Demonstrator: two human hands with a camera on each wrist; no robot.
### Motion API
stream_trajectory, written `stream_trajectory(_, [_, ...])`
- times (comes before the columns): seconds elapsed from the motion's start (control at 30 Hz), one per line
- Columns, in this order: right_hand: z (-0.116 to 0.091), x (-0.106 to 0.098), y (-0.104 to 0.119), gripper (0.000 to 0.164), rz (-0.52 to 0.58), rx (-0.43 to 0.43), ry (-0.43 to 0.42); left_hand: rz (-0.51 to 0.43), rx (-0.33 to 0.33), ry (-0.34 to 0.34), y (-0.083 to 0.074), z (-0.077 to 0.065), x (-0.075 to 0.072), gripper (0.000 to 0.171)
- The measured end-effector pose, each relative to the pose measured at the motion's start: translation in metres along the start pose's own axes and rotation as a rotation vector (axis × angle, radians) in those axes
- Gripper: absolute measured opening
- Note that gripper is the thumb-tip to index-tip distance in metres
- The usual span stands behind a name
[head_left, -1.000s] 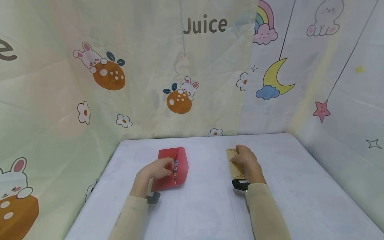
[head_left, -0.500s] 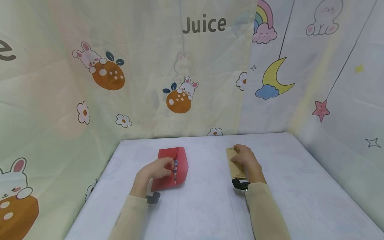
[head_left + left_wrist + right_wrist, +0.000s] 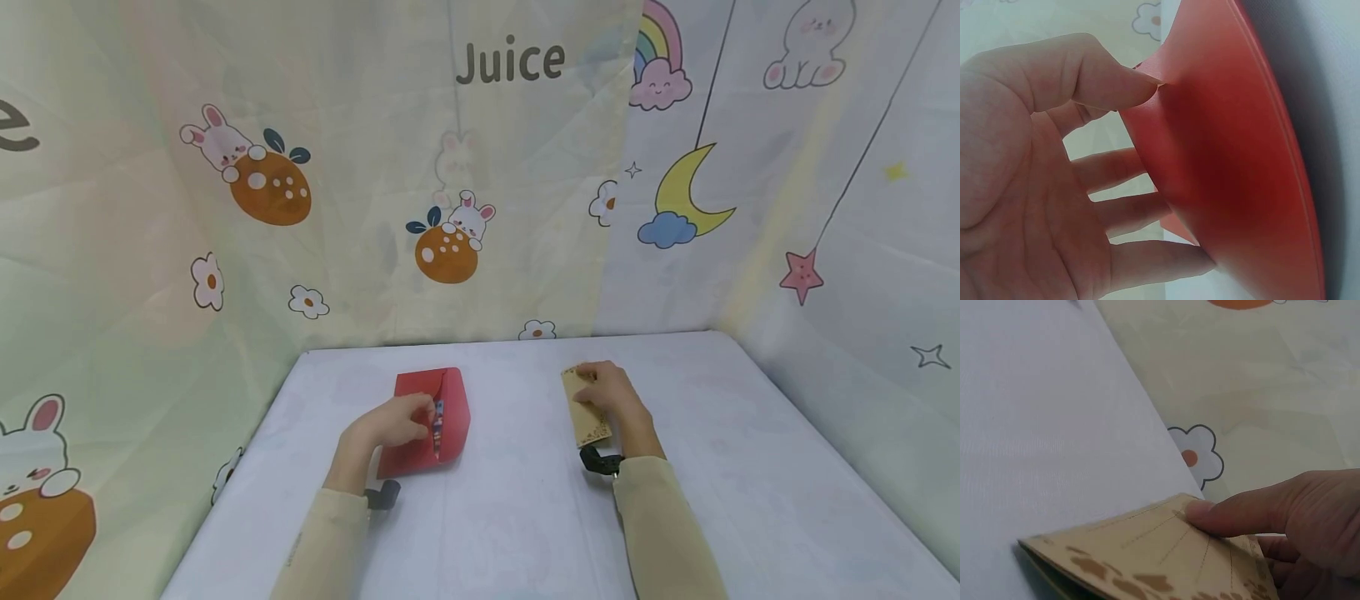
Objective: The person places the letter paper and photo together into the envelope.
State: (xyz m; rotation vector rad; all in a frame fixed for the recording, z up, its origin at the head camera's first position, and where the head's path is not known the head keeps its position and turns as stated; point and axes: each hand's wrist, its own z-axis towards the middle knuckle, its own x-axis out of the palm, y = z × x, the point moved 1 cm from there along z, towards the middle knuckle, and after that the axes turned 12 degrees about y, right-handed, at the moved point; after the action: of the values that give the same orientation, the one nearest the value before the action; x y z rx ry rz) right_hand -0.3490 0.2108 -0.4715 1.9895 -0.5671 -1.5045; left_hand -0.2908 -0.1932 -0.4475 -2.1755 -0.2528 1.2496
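A white table [image 3: 506, 525] is spreading beneath everything, its back corners rounding off. A red envelope [image 3: 455, 425] is lying on it, left of the middle. Right of the middle, a tan card [image 3: 589, 423] is tilting; whether it is touching the surface is unclear.

Head: from near side, looking forward and down across counter [image 3: 510, 533] to far backdrop [image 3: 360, 167]. Left wrist: very close on red envelope [image 3: 1229, 137]. Right wrist: close on tan card [image 3: 1160, 544], facing far. Sharing each with head view.
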Motion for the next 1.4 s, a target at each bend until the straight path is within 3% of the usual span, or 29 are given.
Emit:
stream_trajectory(0.33, [-0.0008,-0.001,0.0014,0.054,0.036,-0.018,-0.019,-0.01,-0.007,0.004,0.0011,0.0008,0.0002,0.026])
stream_trajectory(0.73, [0.0013,-0.0029,0.0035,0.077,0.121,-0.061,0.002,0.006,-0.001,0.001,-0.0003,0.0,-0.0003,0.026])
stream_trajectory(1.0, [-0.0001,-0.0041,0.0042,0.067,0.128,-0.062,-0.018,-0.001,-0.004,0.001,-0.001,-0.0012,-0.0001,0.026])
stream_trajectory(1.4, [0.0034,-0.0017,0.0097,0.071,0.139,-0.038,-0.023,-0.009,0.005,0.001,0.0002,-0.0013,-0.0003,0.026])
